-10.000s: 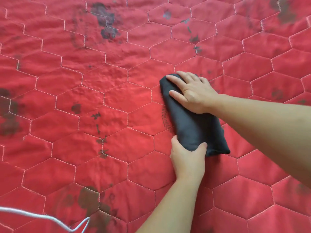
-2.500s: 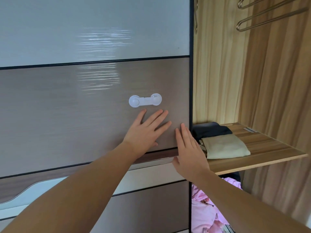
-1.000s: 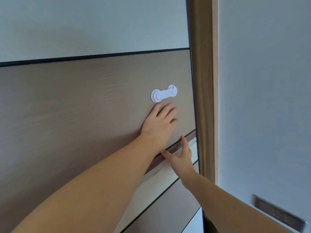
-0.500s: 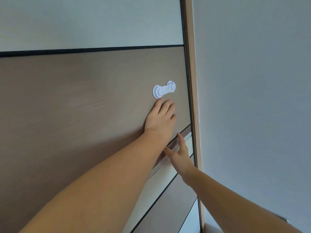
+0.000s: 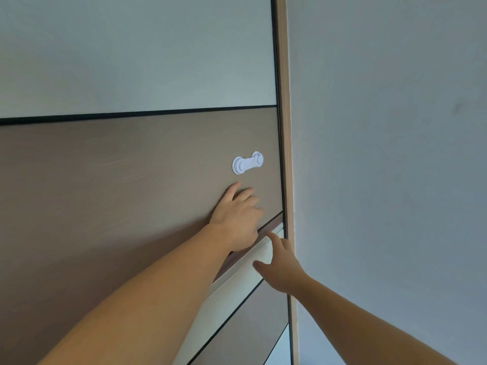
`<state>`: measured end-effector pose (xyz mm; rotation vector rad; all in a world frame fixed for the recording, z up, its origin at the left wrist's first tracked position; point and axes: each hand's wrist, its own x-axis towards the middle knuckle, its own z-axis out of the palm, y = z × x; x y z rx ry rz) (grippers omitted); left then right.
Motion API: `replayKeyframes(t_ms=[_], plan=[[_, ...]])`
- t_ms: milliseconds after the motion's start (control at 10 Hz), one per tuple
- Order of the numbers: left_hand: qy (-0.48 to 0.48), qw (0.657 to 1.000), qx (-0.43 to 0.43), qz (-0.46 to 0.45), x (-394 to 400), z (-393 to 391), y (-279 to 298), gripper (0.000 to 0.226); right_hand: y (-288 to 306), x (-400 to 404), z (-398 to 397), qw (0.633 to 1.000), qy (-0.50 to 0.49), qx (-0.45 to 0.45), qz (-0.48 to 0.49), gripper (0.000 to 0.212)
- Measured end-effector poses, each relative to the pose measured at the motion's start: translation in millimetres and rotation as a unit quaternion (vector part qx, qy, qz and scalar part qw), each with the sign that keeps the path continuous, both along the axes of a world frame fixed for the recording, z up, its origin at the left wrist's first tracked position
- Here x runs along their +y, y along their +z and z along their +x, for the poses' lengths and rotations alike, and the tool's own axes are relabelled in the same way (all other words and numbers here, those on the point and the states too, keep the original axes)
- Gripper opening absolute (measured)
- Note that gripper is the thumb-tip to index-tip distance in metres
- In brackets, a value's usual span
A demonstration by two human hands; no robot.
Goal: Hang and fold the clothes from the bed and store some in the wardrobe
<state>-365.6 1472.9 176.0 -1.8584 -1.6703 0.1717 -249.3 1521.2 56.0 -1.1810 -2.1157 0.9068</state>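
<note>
The wardrobe's sliding door (image 5: 131,180), with brown and pale panels, fills the left of the view and reaches the wooden frame (image 5: 283,101) on the right. A white plastic latch (image 5: 247,163) sits on the brown panel. My left hand (image 5: 238,217) lies on the door just below the latch, fingers extended. My right hand (image 5: 280,264) hovers lower, at the pale strip near the door's right edge, fingers relaxed and holding nothing. No clothes are in view; the wardrobe's inside is hidden behind the door.
A plain grey-white wall (image 5: 382,154) takes up the right half, directly beside the wardrobe frame.
The door has slid right until it meets the frame, covering the shelf with the folded clothes. In the last half second my left hand's fingers have eased down from the latch.
</note>
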Motion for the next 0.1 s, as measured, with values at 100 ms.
replayKeyframes(t_ms=[100], plan=[[0.012, 0.999, -0.042, -0.017, -30.3, 10.6, -13.9, 0.036, 15.0, -10.6, 27.7, 0.986, -0.015, -0.130, 0.102, 0.080]])
